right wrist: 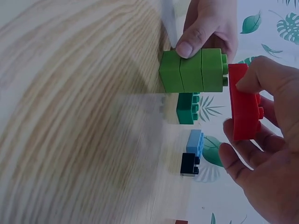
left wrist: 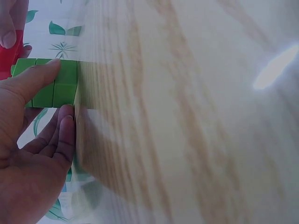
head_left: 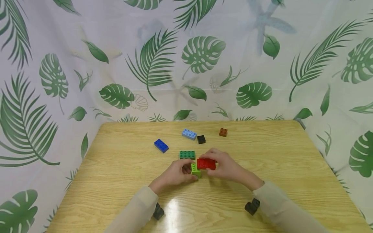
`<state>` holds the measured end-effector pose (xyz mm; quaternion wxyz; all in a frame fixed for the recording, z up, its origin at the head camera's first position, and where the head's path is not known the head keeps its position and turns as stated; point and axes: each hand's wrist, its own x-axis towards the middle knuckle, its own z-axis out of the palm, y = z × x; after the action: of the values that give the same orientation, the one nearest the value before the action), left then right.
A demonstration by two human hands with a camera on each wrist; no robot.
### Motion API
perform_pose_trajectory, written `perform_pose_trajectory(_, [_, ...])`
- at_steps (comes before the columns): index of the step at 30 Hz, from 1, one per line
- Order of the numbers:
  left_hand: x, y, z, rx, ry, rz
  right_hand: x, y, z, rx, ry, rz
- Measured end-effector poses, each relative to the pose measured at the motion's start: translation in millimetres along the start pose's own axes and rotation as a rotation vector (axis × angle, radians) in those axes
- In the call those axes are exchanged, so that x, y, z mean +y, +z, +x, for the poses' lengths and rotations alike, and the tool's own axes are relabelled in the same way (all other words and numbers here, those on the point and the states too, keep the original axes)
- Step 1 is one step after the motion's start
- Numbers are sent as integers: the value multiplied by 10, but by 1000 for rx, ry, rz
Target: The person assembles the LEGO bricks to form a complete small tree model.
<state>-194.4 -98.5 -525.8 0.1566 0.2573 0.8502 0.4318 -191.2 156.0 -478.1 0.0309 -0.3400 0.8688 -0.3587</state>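
A stack of three lime-green building bricks (right wrist: 191, 71) stands upright on the wooden table, studs up. My left hand (head_left: 176, 173) holds it, thumb against the near side and fingers behind. My right hand (head_left: 225, 164) grips a long red building brick (right wrist: 244, 102) by its sides, thumb across one face. The red brick is level, just above the studs of the stack and reaching out to the right of it. In the left wrist view the green stack (left wrist: 53, 83) shows beside the thumb, with part of the red brick (left wrist: 10, 58) over it.
Behind the stack lies a dark green brick (head_left: 187, 154). Farther back are a dark blue brick (head_left: 161, 146), a light blue brick (head_left: 189, 134), a small black brick (head_left: 201, 139) and a small brown brick (head_left: 223, 132). A leaf-print cloth (head_left: 166, 71) hangs beyond the table (head_left: 125, 155).
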Motion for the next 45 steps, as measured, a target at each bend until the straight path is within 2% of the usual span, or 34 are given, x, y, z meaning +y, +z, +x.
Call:
perform_pose_trajectory(12, [5, 2, 0, -2, 18, -14, -32, 31, 2, -39, -31, 5])
perform_pose_trajectory(19, [-16, 6, 8, -5, 20, -2, -38, 74, 36, -21, -55, -26])
perform_pose_trajectory(27, [-29, 19, 17, 4, 31, 11, -15, 78, 31, -17, -27, -21])
perform_pose_trajectory(36, [-14, 5, 17, 7, 19, -1, -8, 46, 37, -32, -26, -5])
perform_pose_trajectory(45, [-38, 23, 16, 6, 16, -6, -21, 41, 40, -50, -36, -35])
